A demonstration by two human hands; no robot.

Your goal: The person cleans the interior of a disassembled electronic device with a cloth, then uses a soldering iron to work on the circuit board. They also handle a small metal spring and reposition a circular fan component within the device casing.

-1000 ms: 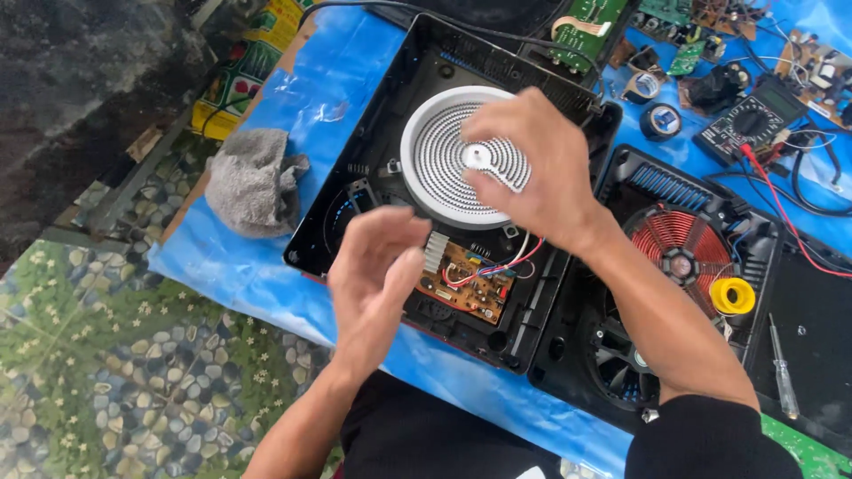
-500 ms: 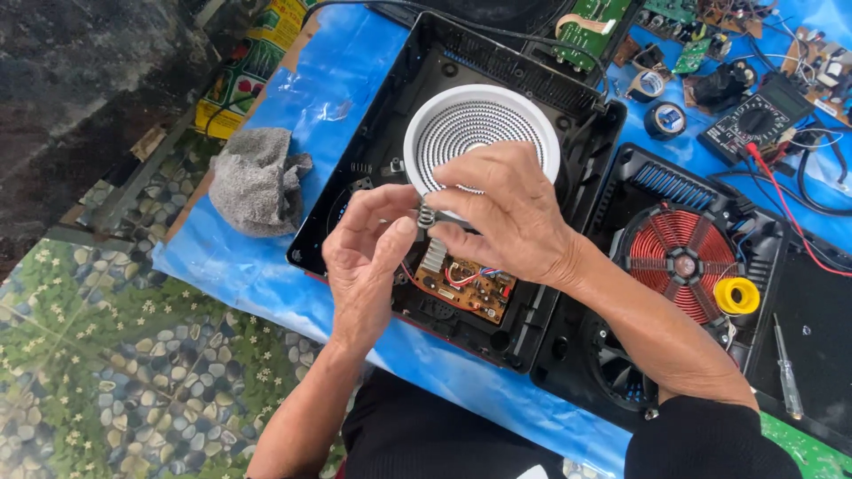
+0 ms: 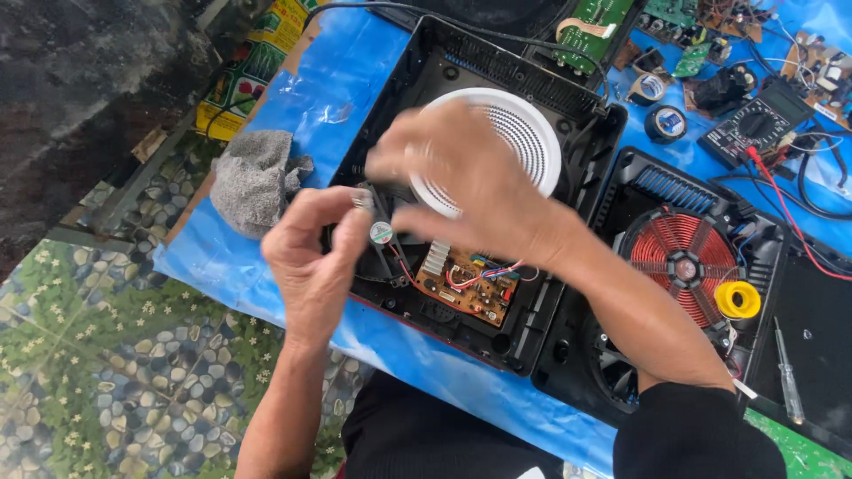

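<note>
My left hand is at the left edge of an open black cooker housing, beside its small black fan. The thumb and fingers pinch a small shiny piece, too small to identify. My right hand hovers blurred over the housing, covering the near left part of the white round coil disc. I cannot tell whether it holds anything. A brown circuit board with red and white wires lies just below that hand.
A second open cooker with a red copper coil and a yellow roll sits to the right. A grey cloth lies left on the blue sheet. A multimeter, green boards and a screwdriver lie around.
My right hand left the middle of the white disc, met my left hand above the circuit board, then swung up and left. My left hand moved left toward the fan with its fingers pinched.
</note>
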